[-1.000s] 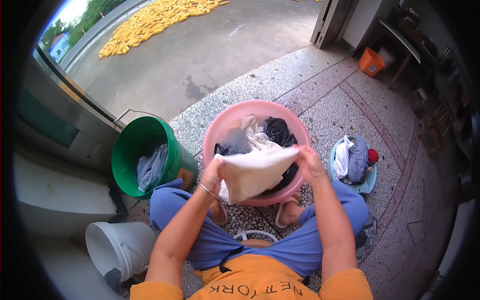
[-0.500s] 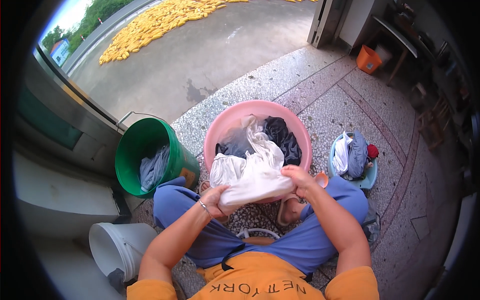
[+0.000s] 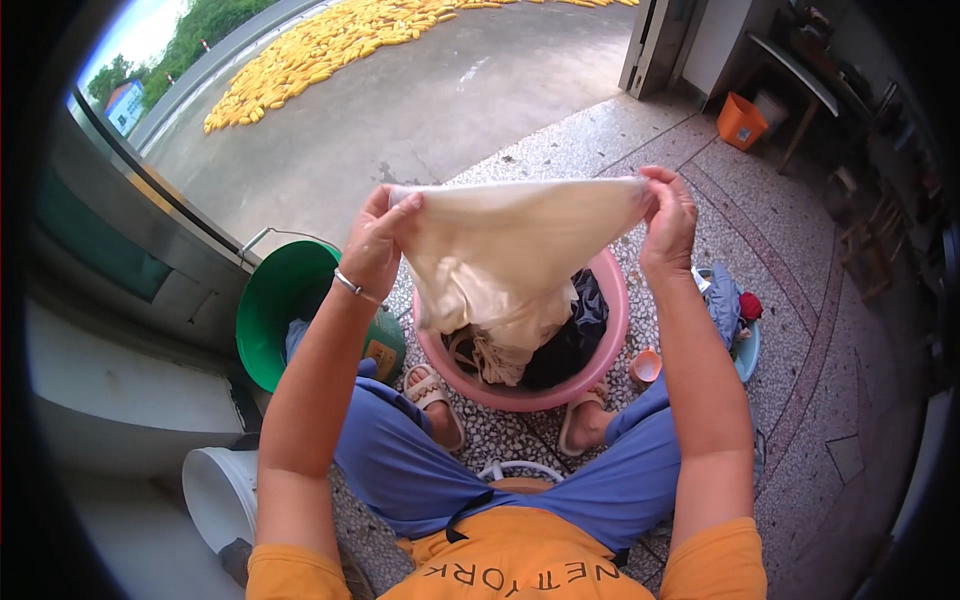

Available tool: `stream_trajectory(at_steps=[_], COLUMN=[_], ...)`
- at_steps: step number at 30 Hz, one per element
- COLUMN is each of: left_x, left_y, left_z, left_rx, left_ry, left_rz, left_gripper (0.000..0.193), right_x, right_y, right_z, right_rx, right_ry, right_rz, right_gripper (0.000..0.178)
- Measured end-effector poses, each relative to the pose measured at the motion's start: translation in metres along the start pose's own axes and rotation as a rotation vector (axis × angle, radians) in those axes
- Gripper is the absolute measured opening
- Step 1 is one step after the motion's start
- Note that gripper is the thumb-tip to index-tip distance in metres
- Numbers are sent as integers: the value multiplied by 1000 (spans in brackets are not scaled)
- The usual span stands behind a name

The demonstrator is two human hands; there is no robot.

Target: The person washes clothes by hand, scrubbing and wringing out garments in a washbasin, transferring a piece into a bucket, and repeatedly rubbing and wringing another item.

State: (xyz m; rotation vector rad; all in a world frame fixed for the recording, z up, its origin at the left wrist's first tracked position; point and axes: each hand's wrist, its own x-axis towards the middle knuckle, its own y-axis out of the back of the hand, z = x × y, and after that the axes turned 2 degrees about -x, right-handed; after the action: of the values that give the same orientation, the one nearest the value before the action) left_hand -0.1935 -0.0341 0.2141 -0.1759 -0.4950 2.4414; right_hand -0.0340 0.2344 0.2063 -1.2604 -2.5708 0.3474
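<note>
The left hand (image 3: 384, 235) and right hand (image 3: 671, 220), fingers closed, pinched the upper corners of a cream cloth (image 3: 515, 225); it hung over the pink basin (image 3: 500, 399), hiding the far rim. A small orange cup (image 3: 646, 366) sat by the basin's near right edge. Forearms (image 3: 320, 380) partly covered the green bucket (image 3: 262, 330) and blue basin (image 3: 749, 356).

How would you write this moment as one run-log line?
left hand: grips pale cloth; right hand: grips its opposite end; cloth: edge taut, hanging over pink basin; basin: dark clothes inside
</note>
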Motion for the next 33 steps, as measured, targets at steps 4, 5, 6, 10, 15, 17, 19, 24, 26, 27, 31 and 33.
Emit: stream_trajectory(at_steps=[4, 5, 6, 10, 15, 17, 19, 24, 26, 27, 31, 33], left_x=[9, 12, 9, -29, -52, -44, -39, -24, -21, -20, -5, 5], left_y=[2, 19, 26, 95, 107, 78, 70, 47, 37, 38, 74, 120], left_z=[-40, -67, -100, -222, -270, -256, -255, -288, -308, -315, -327, -341], left_rx=[277, 533, 639, 1451, 1347, 1455, 1447, 1207, 1146, 1195, 1376, 1333], left_ry=[-334, -345, -173, 454, 856, 764, 589, 312, 309, 290, 415, 523], left_rz=[61, 70, 112, -394, -862, -688, -513, -390, -389, -418, -171, -86], left_gripper=[10, 7, 7, 19, 27, 21, 20, 19, 27, 35, 38, 38], right_x=[-2, -2, 0, -45, -96, -98, -92, -85, -86, -84, -61, -45], right_y=[14, 30, 53, 119, 125, 125, 112, 81, 70, 68, 98, 98], right_z=[19, 43, 75, 176, 226, 229, 235, 264, 277, 282, 292, 296], right_rx=[-79, -179, -284, -1001, -1747, -1719, -1665, -1334, -1341, -1342, -1659, -1684], right_ry=[79, 68, 59, -730, -765, -596, -407, -170, -40, 96, -167, -379], right_rz=[88, 33, -16, -559, -835, -634, -442, -488, -505, -521, -645, -571], right_gripper=[20, 20, 20, 20, 22, 19, 16, 13, 14, 16, 21, 17])
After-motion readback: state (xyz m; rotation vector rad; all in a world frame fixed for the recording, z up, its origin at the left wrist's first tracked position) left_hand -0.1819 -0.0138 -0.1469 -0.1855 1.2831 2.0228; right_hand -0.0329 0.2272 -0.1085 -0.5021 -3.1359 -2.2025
